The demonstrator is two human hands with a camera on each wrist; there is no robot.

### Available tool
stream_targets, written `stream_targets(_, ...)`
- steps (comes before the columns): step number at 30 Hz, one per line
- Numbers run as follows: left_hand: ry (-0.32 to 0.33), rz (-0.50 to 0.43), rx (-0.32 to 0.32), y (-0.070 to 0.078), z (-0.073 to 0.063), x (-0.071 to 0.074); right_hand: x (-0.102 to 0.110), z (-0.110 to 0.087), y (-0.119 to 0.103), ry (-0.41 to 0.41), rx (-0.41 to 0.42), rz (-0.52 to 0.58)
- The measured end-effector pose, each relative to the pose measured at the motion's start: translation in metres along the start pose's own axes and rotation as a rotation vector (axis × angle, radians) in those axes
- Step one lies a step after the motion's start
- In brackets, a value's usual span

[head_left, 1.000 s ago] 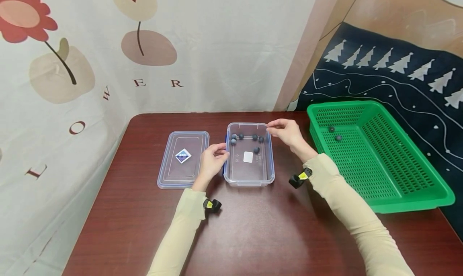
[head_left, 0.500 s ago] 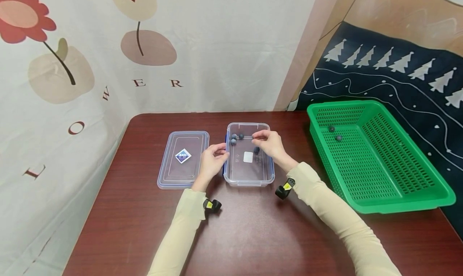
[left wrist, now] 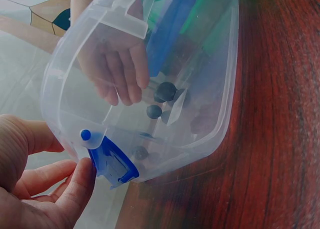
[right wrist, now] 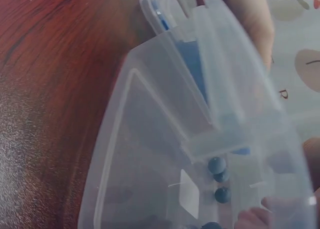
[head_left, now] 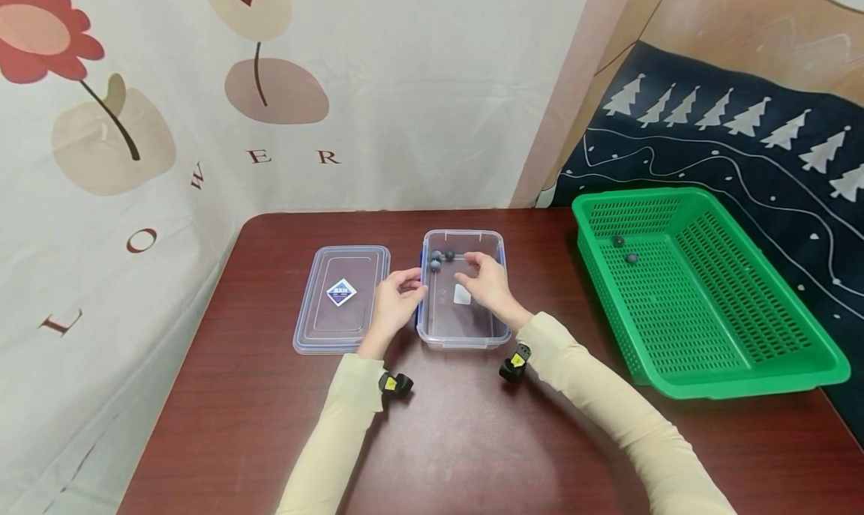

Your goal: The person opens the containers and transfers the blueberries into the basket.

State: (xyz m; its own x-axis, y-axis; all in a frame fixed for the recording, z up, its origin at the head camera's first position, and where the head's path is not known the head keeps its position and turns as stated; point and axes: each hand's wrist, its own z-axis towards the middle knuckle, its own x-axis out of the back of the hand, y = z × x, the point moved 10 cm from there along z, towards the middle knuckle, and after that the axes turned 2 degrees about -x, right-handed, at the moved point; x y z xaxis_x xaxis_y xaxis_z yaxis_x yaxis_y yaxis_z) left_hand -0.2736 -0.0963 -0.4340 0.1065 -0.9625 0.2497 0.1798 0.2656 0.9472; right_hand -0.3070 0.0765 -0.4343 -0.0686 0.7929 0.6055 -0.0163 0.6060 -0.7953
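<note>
A clear plastic box (head_left: 442, 327) with blue latches holds several small dark balls (head_left: 436, 265) that look like blueberries. My left hand (head_left: 394, 299) is at the box's left side. Its fingertips meet the rim near a blue latch (left wrist: 112, 161) in the left wrist view. My right hand (head_left: 489, 282) reaches over the right wall into the box, thumb and index finger apart. Through the clear wall, the left wrist view shows its fingers (left wrist: 122, 71) relaxed, pointing down near the balls. In the head view, this hand hides the balls on the box's right side.
Left of the box lies its clear lid (head_left: 324, 324) with a blue-and-white label, partly behind the left hand. A green slotted basket (head_left: 702, 327) stands at the right with two dark balls (head_left: 631, 258) in it. Everything rests on a reddish-brown table (head_left: 445, 440).
My right hand has moved left and forward from the box's right rim to inside it, and its thumb and index finger have spread. The left hand has stayed still.
</note>
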Motion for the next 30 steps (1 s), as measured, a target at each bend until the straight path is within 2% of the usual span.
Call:
stream_targets(4,0.002,-0.02,-0.006,0.0,0.0,0.0,-0.004,0.0,0.001,0.011,-0.009,-0.067)
stream_targets(9,0.001,-0.016,-0.004,0.0,0.0,-0.001,-0.011,-0.001,0.008,-0.035,-0.068,-0.129)
stream_targets(12,-0.002,-0.012,0.001,-0.001,0.0,-0.001,-0.015,0.001,0.015,-0.05,-0.086,-0.13)
stream_targets(14,-0.004,-0.014,0.001,0.0,0.0,-0.001,-0.016,0.003,0.014,-0.032,-0.041,-0.137)
stream_targets(15,-0.006,-0.015,-0.003,0.0,0.0,-0.001,-0.021,0.011,0.024,-0.003,0.002,-0.138)
stream_targets(20,-0.005,-0.007,-0.002,-0.001,0.0,-0.001,-0.05,0.045,0.066,0.001,0.107,-0.162)
stream_targets(21,-0.004,-0.003,0.0,-0.001,0.0,0.0,-0.054,0.048,0.071,-0.011,0.094,-0.168)
stream_targets(22,-0.002,-0.002,0.005,-0.001,0.0,0.0,-0.052,0.044,0.065,-0.041,0.07,-0.177)
stream_targets(26,-0.004,-0.007,0.02,-0.003,0.001,-0.001,-0.034,0.019,0.028,-0.023,0.089,-0.201)
stream_targets(27,-0.005,-0.006,0.018,-0.003,0.001,-0.001,-0.029,0.011,0.018,-0.042,0.055,-0.21)
stream_targets(30,-0.008,-0.015,0.012,0.001,0.0,-0.001,-0.024,0.002,0.005,-0.033,0.063,-0.232)
